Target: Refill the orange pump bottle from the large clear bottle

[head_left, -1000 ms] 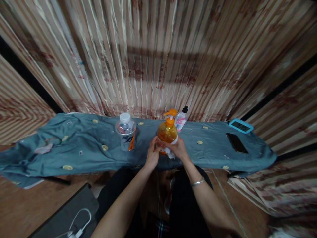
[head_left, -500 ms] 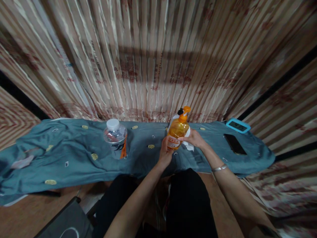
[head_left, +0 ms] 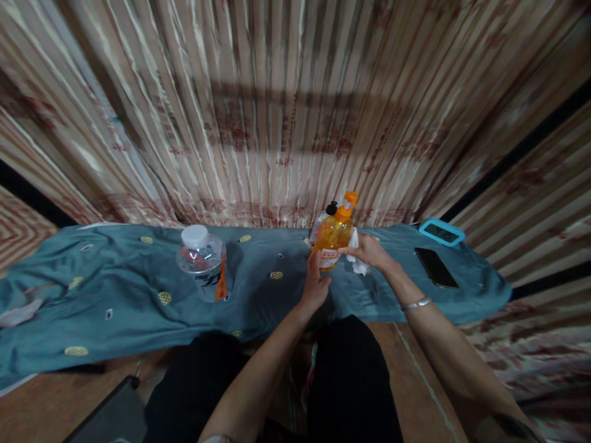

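An amber pump bottle with an orange pump head and a white label is tilted to the right above the cloth-covered table. My left hand is wrapped round its lower left side. On the other side my right hand pinches a crumpled white tissue, its thumb near the bottle's label. Behind the amber bottle stands another container with a black top, mostly hidden.
A clear plastic jar with a white lid stands at left on the blue-green cloth. At right lie a black phone and a blue-framed digital clock. Pleated curtains hang behind. A pale crumpled piece lies far left.
The bottle has tipped a little further right in my hands. More of the tissue now hangs from my right hand. The view has shifted slightly, so the jar appears further left.
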`<state>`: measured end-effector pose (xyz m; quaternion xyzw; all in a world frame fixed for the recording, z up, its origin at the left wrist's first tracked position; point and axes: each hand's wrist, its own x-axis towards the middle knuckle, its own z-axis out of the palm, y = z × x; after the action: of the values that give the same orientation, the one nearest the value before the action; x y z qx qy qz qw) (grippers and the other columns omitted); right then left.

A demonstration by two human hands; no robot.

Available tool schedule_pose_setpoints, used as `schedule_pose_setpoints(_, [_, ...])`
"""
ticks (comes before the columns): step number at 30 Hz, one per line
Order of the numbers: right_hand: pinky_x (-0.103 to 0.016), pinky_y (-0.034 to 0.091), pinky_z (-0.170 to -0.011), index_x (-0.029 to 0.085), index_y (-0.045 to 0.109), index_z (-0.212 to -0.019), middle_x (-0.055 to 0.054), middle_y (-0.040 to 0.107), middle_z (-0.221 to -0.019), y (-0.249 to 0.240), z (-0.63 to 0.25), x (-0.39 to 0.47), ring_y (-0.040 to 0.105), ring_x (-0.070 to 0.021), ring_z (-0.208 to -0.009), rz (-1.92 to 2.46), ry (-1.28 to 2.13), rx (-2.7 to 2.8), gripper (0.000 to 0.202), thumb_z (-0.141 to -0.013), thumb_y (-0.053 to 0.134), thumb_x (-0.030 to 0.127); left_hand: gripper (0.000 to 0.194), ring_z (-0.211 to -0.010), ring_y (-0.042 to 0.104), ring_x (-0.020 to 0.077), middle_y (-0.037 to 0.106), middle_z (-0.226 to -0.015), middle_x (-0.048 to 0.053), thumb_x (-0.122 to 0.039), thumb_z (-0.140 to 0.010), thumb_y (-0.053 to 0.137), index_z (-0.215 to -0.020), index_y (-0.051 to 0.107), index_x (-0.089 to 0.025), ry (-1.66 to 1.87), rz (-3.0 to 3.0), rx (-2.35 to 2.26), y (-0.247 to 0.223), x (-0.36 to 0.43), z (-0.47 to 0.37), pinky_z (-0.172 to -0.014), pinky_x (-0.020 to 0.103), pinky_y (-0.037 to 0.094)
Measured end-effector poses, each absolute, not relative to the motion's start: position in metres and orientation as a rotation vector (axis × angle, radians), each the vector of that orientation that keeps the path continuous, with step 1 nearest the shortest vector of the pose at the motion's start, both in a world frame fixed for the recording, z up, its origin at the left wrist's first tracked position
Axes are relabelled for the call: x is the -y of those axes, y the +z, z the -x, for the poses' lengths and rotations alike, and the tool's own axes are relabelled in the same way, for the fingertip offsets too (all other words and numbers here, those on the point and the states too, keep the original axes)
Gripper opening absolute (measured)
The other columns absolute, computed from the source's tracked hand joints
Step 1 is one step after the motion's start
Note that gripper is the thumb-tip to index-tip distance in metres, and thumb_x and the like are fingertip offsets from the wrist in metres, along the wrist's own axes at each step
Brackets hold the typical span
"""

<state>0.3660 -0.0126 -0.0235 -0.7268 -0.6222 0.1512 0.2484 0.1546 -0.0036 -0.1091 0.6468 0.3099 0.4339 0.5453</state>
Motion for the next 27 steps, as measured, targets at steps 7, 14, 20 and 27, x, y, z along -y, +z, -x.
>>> schedule_pose_setpoints(7, [-0.035,0.057,-0.081,0.016,0.064,-0.112,-0.004,0.066,-0.107,-0.045,-0.353,0.042,0.065,-0.017,-0.092,2.005,0.414,1.538,0.037,-0.095,0.063,0.048,0.085,-0.158,0.024,0.0293,0.031,-0.167,0.01,-0.006,-0.073,0.06,-0.152,0.037,-0.028,0.973,-1.513,-0.762,-0.098,0.018,-0.127,-0.129,0.055,0.023])
schedule_pose_setpoints(14, [-0.034,0.057,-0.08,0.017,0.065,-0.111,-0.005,0.066,-0.105,-0.073,-0.294,0.081,0.065,-0.0153,-0.089,1.83,0.603,1.48,0.035,-0.096,0.061,0.049,0.071,-0.157,0.026,0.0307,0.029,-0.169,0.01,-0.023,-0.09,0.06,-0.156,0.034,-0.031,1.169,-1.798,-0.76,-0.051,0.05,-0.037,-0.126,0.055,0.03])
schedule_pose_setpoints(20, [-0.034,0.058,-0.079,0.016,0.064,-0.114,-0.005,0.066,-0.106,-0.085,-0.199,0.058,0.065,-0.0149,-0.089,1.568,0.75,1.423,0.036,-0.097,0.06,0.047,0.086,-0.162,0.007,0.0336,0.016,-0.172,0.015,-0.033,-0.089,0.069,-0.16,0.022,-0.024,1.667,-1.958,-1.188,-0.011,0.041,0.037,-0.13,0.056,0.01])
schedule_pose_setpoints(27, [-0.033,0.057,-0.076,0.017,0.064,-0.115,-0.005,0.066,-0.105,-0.033,-0.118,0.016,0.065,-0.0141,-0.086,1.345,0.808,1.436,0.038,-0.098,0.058,0.05,0.129,-0.161,0.009,0.0372,0.014,-0.17,0.023,-0.029,-0.06,0.091,-0.161,0.012,-0.015,1.658,-1.634,-1.5,-0.037,-0.013,0.082,-0.131,0.051,0.009])
